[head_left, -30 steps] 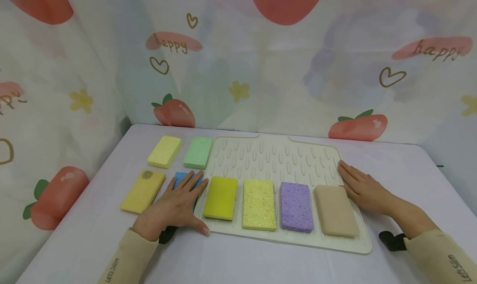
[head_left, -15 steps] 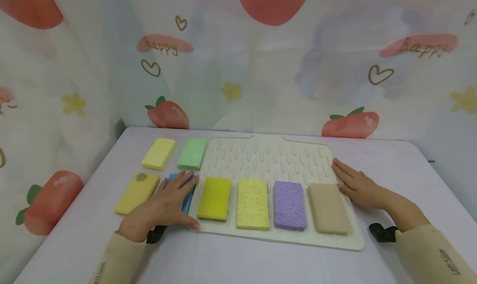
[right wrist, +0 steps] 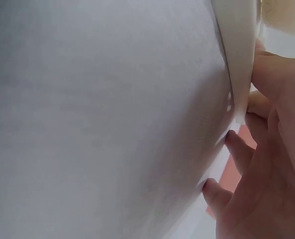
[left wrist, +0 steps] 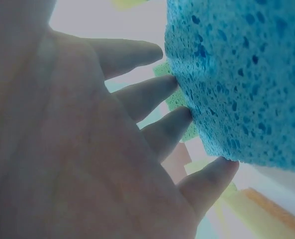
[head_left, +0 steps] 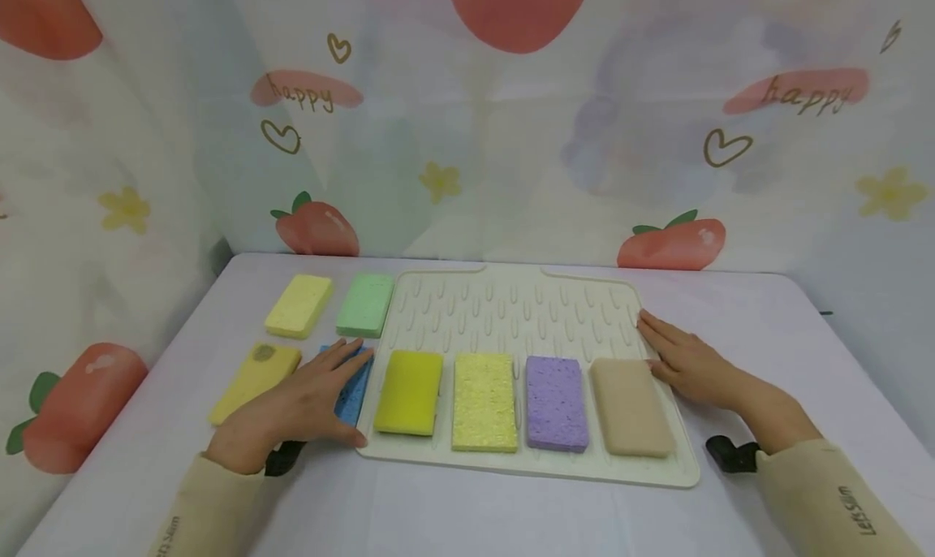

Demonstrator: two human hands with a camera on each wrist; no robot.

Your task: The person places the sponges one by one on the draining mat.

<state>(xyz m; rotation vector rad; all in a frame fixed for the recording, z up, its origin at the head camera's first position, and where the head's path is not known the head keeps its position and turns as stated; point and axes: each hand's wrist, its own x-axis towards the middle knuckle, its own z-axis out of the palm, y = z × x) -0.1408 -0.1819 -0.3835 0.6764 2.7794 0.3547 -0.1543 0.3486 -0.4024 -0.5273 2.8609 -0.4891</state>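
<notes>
My left hand [head_left: 307, 399] arches over a blue sponge [head_left: 353, 395], its thumb tip beside the near-left corner of the cream ridged mat [head_left: 504, 293]. In the left wrist view the fingertips [left wrist: 184, 117] are spread along one side of the blue sponge [left wrist: 242, 84]. My right hand [head_left: 694, 368] lies at the mat's right edge with fingers extended. From the right wrist, the thumb side touches the mat's rim [right wrist: 239, 55] while other fingertips [right wrist: 232, 137] meet the tablecloth. A row on the mat holds a bright yellow sponge [head_left: 409, 392], speckled yellow sponge [head_left: 484, 403], purple sponge [head_left: 557, 403] and beige sponge [head_left: 631, 408].
Left of the mat lie a pale yellow sponge [head_left: 299, 306], a green sponge [head_left: 365, 305] and a tan-yellow sponge with a round mark [head_left: 256, 378]. A white cloth [head_left: 511, 520] covers the table. A printed curtain [head_left: 504, 151] hangs behind it.
The head view has turned slightly right, so everything shifts left in it. My left hand has slid a little left, uncovering more of the blue sponge. The right hand stays at the mat's edge.
</notes>
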